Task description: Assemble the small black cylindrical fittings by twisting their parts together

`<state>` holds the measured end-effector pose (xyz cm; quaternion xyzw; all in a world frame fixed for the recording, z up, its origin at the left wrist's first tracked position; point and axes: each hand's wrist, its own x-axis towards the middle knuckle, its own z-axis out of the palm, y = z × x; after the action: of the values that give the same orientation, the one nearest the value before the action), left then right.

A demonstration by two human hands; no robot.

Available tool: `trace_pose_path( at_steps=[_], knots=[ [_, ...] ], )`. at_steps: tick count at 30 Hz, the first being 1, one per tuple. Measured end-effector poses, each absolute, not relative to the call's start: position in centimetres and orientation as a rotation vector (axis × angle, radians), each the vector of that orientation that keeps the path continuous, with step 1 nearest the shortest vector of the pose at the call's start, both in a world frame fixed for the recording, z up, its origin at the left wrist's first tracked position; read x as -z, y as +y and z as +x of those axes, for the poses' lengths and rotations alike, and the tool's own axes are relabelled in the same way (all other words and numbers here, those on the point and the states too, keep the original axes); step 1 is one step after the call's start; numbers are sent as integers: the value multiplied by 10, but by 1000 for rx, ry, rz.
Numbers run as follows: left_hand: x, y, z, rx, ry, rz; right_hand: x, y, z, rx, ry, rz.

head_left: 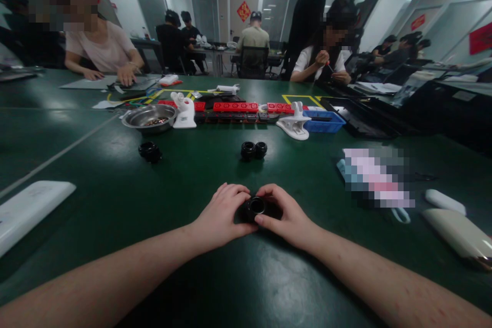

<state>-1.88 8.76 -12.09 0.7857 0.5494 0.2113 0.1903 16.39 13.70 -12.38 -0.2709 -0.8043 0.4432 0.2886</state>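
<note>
Behind the green table (184, 277), tasks are being worked on by other people (253, 38); on its near side, a black ring-shaped part (250, 210) is being grasped by the right hand (290, 218), thumb in front, fingers behind. The left hand (221, 212) is being cupped at the other side; whether it's gripping can't be told. Probably light, even pressure is being called for, fingertips being held off the opening.
</note>
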Motion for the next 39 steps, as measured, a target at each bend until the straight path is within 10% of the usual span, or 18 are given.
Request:
trace_pose_path(
  at_steps=[39],
  knots=[
    [120, 124, -122, -527, 2840, 1241, 131, 130, 168, -1025, -2185, -782]
  ],
)
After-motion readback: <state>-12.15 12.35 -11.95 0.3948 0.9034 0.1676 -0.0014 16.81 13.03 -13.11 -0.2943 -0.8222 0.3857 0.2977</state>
